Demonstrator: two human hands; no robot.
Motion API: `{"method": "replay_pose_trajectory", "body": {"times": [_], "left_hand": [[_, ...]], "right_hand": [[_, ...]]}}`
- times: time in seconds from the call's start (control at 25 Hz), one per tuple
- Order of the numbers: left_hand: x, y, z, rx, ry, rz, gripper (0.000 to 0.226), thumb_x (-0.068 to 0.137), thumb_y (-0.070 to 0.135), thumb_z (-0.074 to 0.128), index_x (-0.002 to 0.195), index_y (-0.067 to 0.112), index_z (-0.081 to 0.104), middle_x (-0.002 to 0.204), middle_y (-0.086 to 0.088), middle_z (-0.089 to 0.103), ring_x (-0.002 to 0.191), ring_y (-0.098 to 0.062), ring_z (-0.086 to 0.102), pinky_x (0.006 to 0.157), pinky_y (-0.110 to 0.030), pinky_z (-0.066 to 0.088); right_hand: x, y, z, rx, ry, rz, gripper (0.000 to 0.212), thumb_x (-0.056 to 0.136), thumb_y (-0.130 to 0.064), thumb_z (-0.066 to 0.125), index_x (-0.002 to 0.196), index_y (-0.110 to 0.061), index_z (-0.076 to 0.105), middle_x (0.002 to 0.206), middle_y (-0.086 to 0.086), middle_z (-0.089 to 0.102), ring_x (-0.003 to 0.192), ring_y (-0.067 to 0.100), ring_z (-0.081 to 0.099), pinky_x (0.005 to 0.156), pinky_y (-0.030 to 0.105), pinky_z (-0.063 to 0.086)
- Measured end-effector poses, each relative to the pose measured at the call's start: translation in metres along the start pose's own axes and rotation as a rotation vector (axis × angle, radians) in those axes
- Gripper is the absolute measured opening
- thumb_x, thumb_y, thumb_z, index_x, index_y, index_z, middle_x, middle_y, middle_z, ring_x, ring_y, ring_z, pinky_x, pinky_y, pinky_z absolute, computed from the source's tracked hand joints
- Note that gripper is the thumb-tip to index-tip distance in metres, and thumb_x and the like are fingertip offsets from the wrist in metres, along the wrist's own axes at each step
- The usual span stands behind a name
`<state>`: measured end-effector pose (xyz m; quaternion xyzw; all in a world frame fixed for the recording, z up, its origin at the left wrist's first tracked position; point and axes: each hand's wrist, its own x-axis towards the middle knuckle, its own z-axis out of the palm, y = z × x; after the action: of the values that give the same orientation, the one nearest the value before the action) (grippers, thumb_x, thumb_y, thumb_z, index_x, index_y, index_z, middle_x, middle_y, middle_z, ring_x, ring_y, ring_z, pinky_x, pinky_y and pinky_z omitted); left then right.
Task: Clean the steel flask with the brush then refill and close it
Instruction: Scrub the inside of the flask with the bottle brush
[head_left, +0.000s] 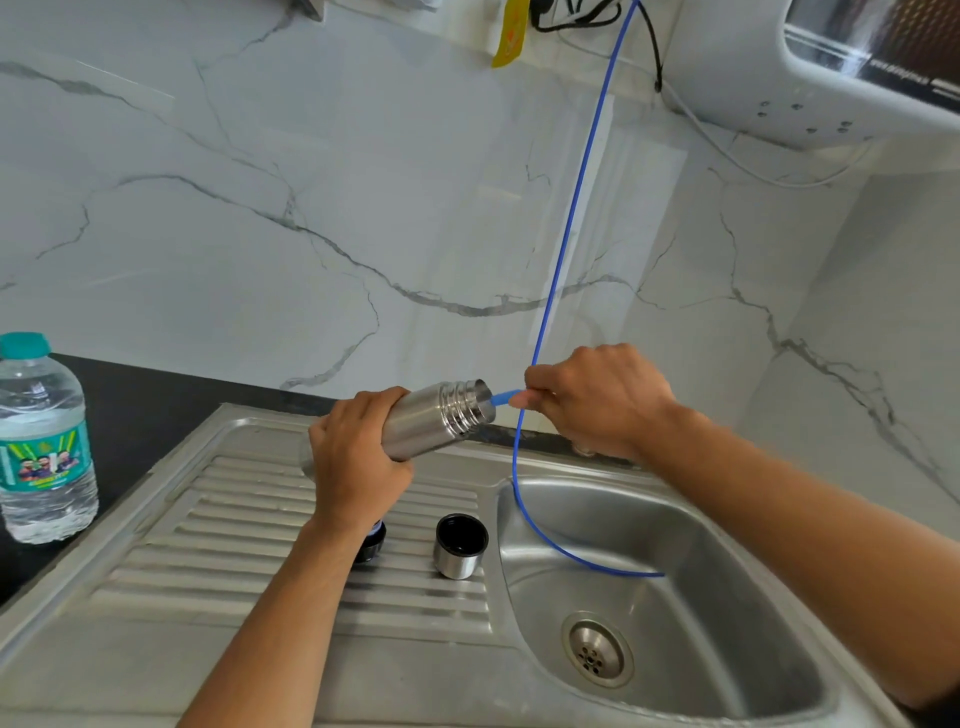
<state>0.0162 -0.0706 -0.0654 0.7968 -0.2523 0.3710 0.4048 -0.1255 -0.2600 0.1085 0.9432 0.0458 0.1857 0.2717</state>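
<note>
Steel fills the near ground: our sink (779, 691) has its basin on the right, rim curving round a drain (597, 656), and a ribbed draining board (218, 525) on the left running out to a raised edge. Most of the board's near ridges lie bare, as does the basin floor round the drain.

On the board stand a steel cup (460, 546), open mouth up, and just left of it a dark stopper (371, 543), half hidden by our left wrist. A thin blue tube (558, 270) drops from above, passes behind our right hand and loops into the basin, touching its rim.

Above the board's far edge our left hand (358, 457) wraps its fingers round the lower body of the steel flask (439, 418), held tilted with the mouth up and to the right. Its brushed body is clean and bright, with polished threaded rings at the neck. Our right hand (597, 400) pinches a blue brush handle (503, 398), whose end goes into the mouth; the bristles, we think, are inside, out of sight.

Farther left, a plastic water bottle (44, 441) with a teal cap stands on the black counter (156, 395), well apart. Beyond rises a white marble wall (260, 182), and a white appliance (831, 67) hangs top right.
</note>
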Motion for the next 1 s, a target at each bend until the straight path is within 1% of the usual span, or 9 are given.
{"method": "replay_pose_trajectory", "body": {"times": [0.08,0.16,0.24,0.36,0.44,0.6,0.8,0.92,1.0], "left_hand": [[0.0,0.001,-0.003,0.081,0.021,0.063,0.075,0.054,0.005,0.082,0.124,0.022,0.064,0.108,0.004,0.067,0.101,-0.024,0.06,0.09,-0.045,0.041],[0.002,0.002,-0.006,0.129,0.038,0.109,0.075,0.054,0.006,0.081,0.125,0.022,0.064,0.11,0.003,0.067,0.103,-0.025,0.06,0.092,-0.046,0.04],[0.004,0.001,-0.009,0.152,0.046,0.123,0.075,0.053,0.005,0.081,0.125,0.022,0.064,0.11,0.002,0.067,0.103,-0.026,0.06,0.093,-0.046,0.04],[0.005,0.003,-0.008,0.164,0.063,0.125,0.073,0.053,0.003,0.078,0.122,0.022,0.066,0.108,0.003,0.067,0.101,-0.026,0.061,0.092,-0.046,0.039],[0.001,0.008,-0.005,0.148,0.062,0.11,0.071,0.054,0.003,0.077,0.122,0.022,0.066,0.107,0.003,0.067,0.101,-0.025,0.06,0.091,-0.044,0.038],[-0.002,0.007,-0.003,0.112,0.039,0.103,0.074,0.054,0.004,0.081,0.123,0.022,0.064,0.11,0.002,0.067,0.103,-0.025,0.06,0.092,-0.045,0.04],[0.002,0.008,0.0,0.064,0.002,0.135,0.074,0.054,0.009,0.083,0.125,0.023,0.063,0.113,0.004,0.066,0.106,-0.023,0.06,0.095,-0.044,0.041],[0.002,0.001,0.0,0.006,0.0,0.061,0.072,0.056,0.009,0.082,0.124,0.023,0.063,0.11,0.006,0.067,0.102,-0.021,0.059,0.09,-0.042,0.041],[0.003,-0.008,0.0,-0.016,-0.028,0.016,0.074,0.056,0.01,0.084,0.126,0.023,0.062,0.109,0.007,0.067,0.101,-0.02,0.059,0.088,-0.043,0.042]], "right_hand": [[0.001,0.011,-0.006,0.289,-0.225,0.097,0.049,0.103,-0.062,0.035,0.078,-0.025,0.055,0.065,-0.009,0.054,0.069,0.014,0.057,0.072,0.035,0.048],[-0.001,0.031,-0.007,0.504,-0.33,0.133,0.053,0.101,-0.062,0.042,0.068,-0.023,0.056,0.064,-0.007,0.055,0.068,0.012,0.055,0.081,0.037,0.047],[-0.005,0.05,-0.004,0.609,-0.42,0.162,0.056,0.1,-0.06,0.046,0.069,-0.015,0.061,0.064,-0.001,0.055,0.064,0.011,0.052,0.079,0.034,0.045],[-0.007,0.055,0.0,0.675,-0.487,0.201,0.059,0.099,-0.062,0.047,0.068,-0.014,0.061,0.061,-0.007,0.06,0.058,0.004,0.056,0.077,0.029,0.04],[-0.001,0.039,0.001,0.547,-0.432,0.16,0.058,0.099,-0.067,0.042,0.071,-0.02,0.062,0.069,-0.008,0.065,0.069,0.009,0.061,0.082,0.034,0.044],[0.0,0.013,-0.004,0.229,-0.206,0.07,0.051,0.101,-0.068,0.033,0.075,-0.029,0.053,0.069,-0.011,0.054,0.073,0.012,0.056,0.076,0.037,0.05],[-0.01,0.027,-0.012,0.021,-0.2,0.031,0.053,0.097,-0.072,0.021,0.072,-0.028,0.038,0.062,-0.01,0.046,0.056,0.009,0.043,0.061,0.031,0.036],[-0.012,0.027,0.012,-0.169,0.192,-0.123,0.049,0.104,-0.059,0.029,0.073,-0.024,0.041,0.056,-0.005,0.042,0.044,0.023,0.035,0.044,0.027,0.031],[-0.018,0.037,0.021,-0.208,0.422,-0.178,0.049,0.105,-0.052,0.04,0.071,-0.018,0.051,0.056,-0.001,0.045,0.041,0.025,0.037,0.045,0.026,0.027]]}}
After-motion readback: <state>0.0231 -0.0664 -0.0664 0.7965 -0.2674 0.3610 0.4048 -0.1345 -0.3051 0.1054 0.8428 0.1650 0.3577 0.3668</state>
